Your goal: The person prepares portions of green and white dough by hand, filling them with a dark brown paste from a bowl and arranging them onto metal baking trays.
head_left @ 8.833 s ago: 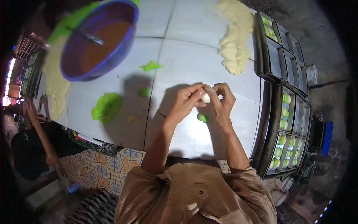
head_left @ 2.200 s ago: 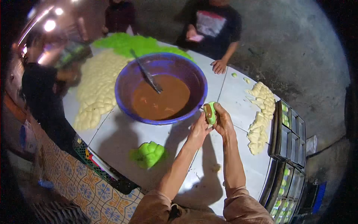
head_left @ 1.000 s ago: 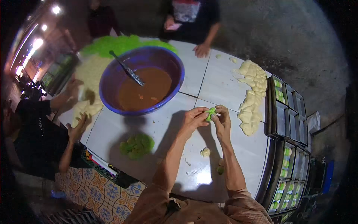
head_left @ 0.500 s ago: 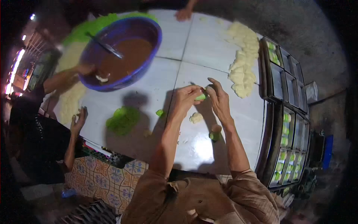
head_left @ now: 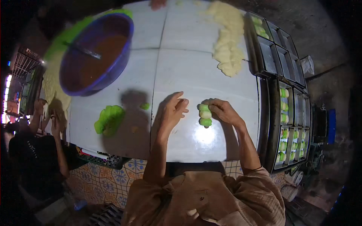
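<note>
In front of me on the white tiled table, three small dough pieces stand in a short row: a green one (head_left: 203,107), a cream one (head_left: 204,114) and another green one (head_left: 206,122). My right hand (head_left: 219,108) has its fingers closed on the far green piece. Left of the row, my left hand (head_left: 174,110) is raised with fingers apart and nothing in it. A mound of green dough (head_left: 109,119) and a small green piece (head_left: 144,106) lie farther left. A long slab of cream dough (head_left: 229,45) lies beyond my right hand.
A purple basin (head_left: 121,62) of brown liquid stands at the back left, beside more cream (head_left: 55,86) and green dough. Metal trays (head_left: 272,60), some holding dough pieces, line the right edge. A co-worker in dark clothes (head_left: 30,158) works at the left edge; another person's hand (head_left: 157,4) rests at the far edge.
My hands have parted: the left opened and moved left, the right brought a green piece down to the row. The co-worker's hand left the basin. The camera's view has shifted.
</note>
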